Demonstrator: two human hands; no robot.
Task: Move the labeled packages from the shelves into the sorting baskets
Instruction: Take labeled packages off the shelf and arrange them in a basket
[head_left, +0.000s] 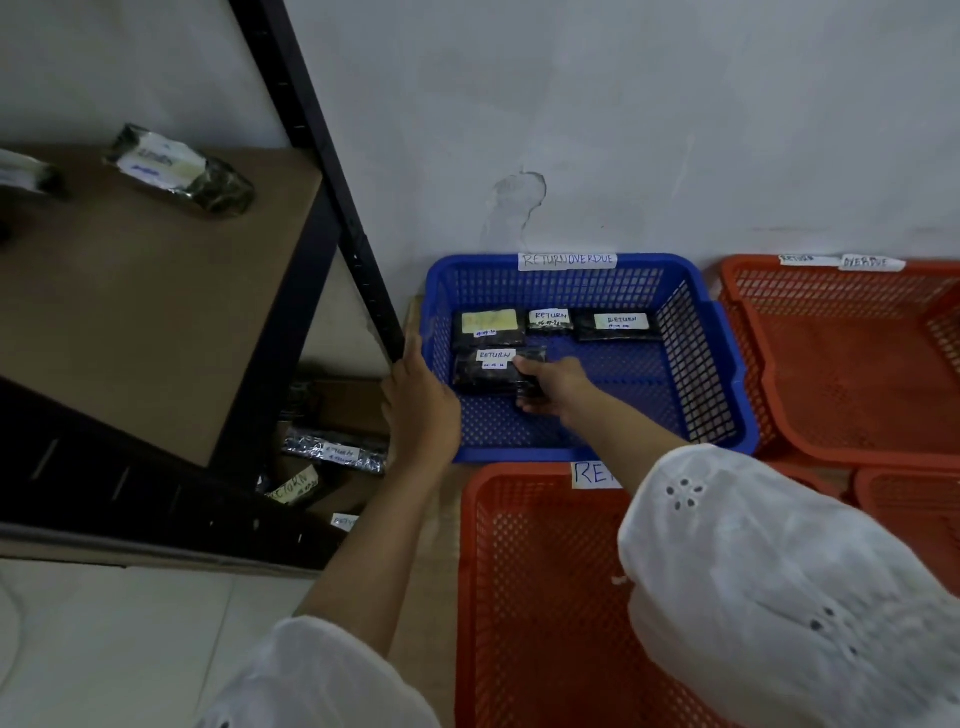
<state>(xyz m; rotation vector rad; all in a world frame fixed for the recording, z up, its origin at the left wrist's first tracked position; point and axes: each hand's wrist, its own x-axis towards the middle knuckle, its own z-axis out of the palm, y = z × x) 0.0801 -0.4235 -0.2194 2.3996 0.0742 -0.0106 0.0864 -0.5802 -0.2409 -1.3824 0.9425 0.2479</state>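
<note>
The black shelf unit (156, 312) stood at the left. In the blue basket (545, 286) marked RETURN OVERDUE, your right hand (553, 384) gripped the RETURN package (493, 370) just near of three others; you should have laid it flat, label up. Your left hand (423, 405) rested straight-fingered against the shelf post.

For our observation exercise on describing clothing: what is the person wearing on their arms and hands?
Both arms wear loose white sleeves with small eyelet holes: left sleeve, right sleeve. The forearms, left hand and right hand are uncovered: no gloves or watch.
</note>
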